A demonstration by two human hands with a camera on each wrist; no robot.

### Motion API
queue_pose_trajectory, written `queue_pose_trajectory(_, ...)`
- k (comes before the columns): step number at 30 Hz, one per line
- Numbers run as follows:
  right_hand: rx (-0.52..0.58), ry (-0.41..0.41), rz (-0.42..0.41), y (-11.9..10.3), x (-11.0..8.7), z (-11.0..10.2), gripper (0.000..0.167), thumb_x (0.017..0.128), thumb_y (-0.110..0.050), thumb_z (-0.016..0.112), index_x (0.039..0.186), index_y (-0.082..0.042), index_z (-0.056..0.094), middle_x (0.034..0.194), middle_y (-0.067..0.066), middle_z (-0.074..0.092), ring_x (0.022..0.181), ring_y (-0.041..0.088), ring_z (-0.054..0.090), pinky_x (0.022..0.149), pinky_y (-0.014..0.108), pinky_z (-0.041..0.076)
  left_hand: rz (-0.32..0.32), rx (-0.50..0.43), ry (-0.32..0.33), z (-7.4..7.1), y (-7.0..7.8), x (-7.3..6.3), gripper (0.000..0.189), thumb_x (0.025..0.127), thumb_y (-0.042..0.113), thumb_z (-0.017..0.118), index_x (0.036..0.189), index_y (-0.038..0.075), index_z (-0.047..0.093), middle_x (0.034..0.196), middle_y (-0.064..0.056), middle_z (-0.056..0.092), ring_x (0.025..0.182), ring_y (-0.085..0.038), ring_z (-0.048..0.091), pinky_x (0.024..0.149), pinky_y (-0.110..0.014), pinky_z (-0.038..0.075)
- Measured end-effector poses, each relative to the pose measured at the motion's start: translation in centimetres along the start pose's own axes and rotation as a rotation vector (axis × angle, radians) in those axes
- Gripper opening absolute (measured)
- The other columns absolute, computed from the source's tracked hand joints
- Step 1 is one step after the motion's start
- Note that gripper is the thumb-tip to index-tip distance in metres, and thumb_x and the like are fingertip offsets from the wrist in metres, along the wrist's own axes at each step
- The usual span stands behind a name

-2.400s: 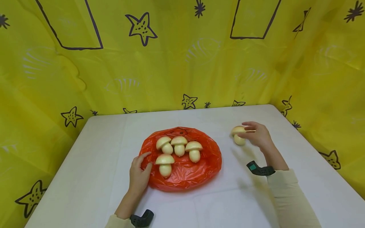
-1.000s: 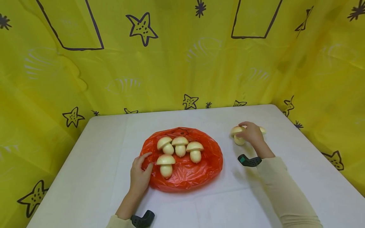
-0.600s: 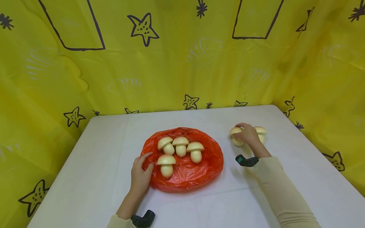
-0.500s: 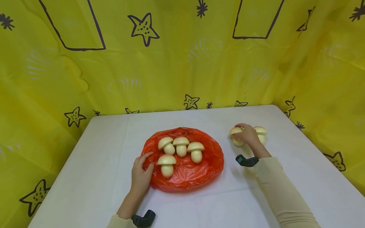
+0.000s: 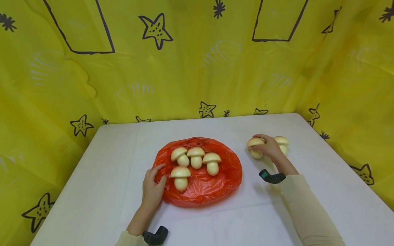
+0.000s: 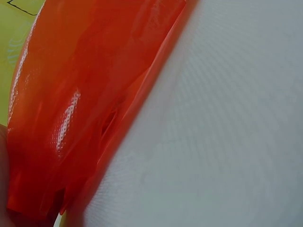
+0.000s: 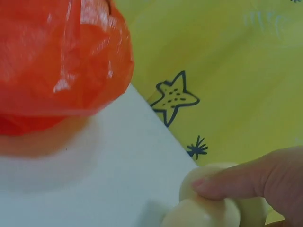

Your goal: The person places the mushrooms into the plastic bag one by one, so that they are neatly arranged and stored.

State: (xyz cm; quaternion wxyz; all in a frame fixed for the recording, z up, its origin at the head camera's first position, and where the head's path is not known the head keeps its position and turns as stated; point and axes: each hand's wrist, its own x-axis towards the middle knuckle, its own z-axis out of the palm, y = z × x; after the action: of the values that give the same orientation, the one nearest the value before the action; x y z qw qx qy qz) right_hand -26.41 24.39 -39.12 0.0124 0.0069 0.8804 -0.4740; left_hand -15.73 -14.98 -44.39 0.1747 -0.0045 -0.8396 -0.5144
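Note:
In the head view, my right hand [image 5: 268,147] pinches a pale cream toy mushroom [image 5: 254,142] with thumb and fingers at its cap. The right wrist view shows the thumb [image 7: 236,183] laid across this mushroom [image 7: 203,213]. Just right of that hand stands a second mushroom [image 5: 282,143], partly hidden behind it. My left hand [image 5: 151,189] holds the left rim of a red plastic bag [image 5: 212,189], its index finger and thumb over the edge. Inside the opened bag lie several more mushrooms [image 5: 180,178]. The left wrist view is mostly red plastic [image 6: 90,94].
A white-covered table [image 5: 123,150] bears everything. Yellow curtains [image 5: 178,75] with drawn starfish hang behind it and at both sides. Each wrist wears a dark camera band, such as the right one [image 5: 272,176].
My right hand has moved left and its fingers have closed on the nearer mushroom, uncovering the second one behind it. The left hand and the bag keep their place.

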Motion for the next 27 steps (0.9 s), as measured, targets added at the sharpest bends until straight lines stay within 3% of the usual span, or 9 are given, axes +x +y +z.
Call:
queue_pose_trajectory(3, 0.061, -0.032, 0.023, -0.1, -0.5, -0.1, 0.056, 0.080, -0.010, 0.068, 0.128, 0.005, 0.045, 0.128, 0.026, 0.042, 0.097, 0.029, 0.044, 0.069, 0.027, 0.044, 0.009, 0.002, -0.002, 0.0, 0.0, 0.0, 0.033, 0.085, -0.001, 0.054, 0.117, 0.005, 0.059, 0.108, -0.017, 0.051, 0.101, -0.030, 0.048, 0.086, -0.047, 0.044)
queue_pose_trajectory(6, 0.091, -0.053, 0.047, -0.4, -0.9, -0.1, 0.058, 0.082, -0.014, 0.068, 0.131, 0.003, 0.043, 0.129, 0.025, 0.042, 0.096, 0.026, 0.044, 0.070, 0.025, 0.044, 0.015, 0.006, 0.003, 0.0, 0.1, 0.1, 0.033, 0.085, -0.001, 0.054, 0.116, 0.005, 0.059, 0.108, -0.017, 0.051, 0.100, -0.030, 0.048, 0.086, -0.047, 0.044)
queue_pose_trajectory(17, 0.101, -0.027, -0.068, -1.7, -2.8, -0.6, 0.058, 0.081, -0.015, 0.069, 0.130, 0.004, 0.045, 0.130, 0.025, 0.044, 0.117, 0.035, 0.037, 0.085, 0.036, 0.039, -0.002, 0.012, 0.020, 0.1, 0.0, 0.0, 0.032, 0.083, -0.001, 0.055, 0.115, 0.005, 0.060, 0.106, -0.017, 0.051, 0.101, -0.031, 0.048, 0.087, -0.048, 0.042)
queue_pose_trajectory(23, 0.116, -0.033, -0.074, -2.9, -4.0, -0.6, 0.058, 0.082, -0.016, 0.068, 0.131, 0.002, 0.044, 0.130, 0.024, 0.044, 0.118, 0.036, 0.036, 0.089, 0.043, 0.038, -0.004, 0.013, 0.017, 0.1, 0.0, 0.0, 0.033, 0.084, -0.001, 0.055, 0.115, 0.005, 0.060, 0.108, -0.018, 0.051, 0.102, -0.032, 0.048, 0.088, -0.049, 0.041)
queue_pose_trajectory(27, 0.119, -0.035, -0.102, -3.7, -4.7, -0.4, 0.057, 0.081, -0.015, 0.069, 0.130, 0.003, 0.046, 0.128, 0.023, 0.046, 0.116, 0.034, 0.039, 0.090, 0.038, 0.040, -0.016, 0.011, 0.010, 0.1, 0.1, 0.0, 0.032, 0.084, 0.000, 0.055, 0.116, 0.005, 0.060, 0.108, -0.018, 0.050, 0.103, -0.032, 0.047, 0.088, -0.049, 0.042)
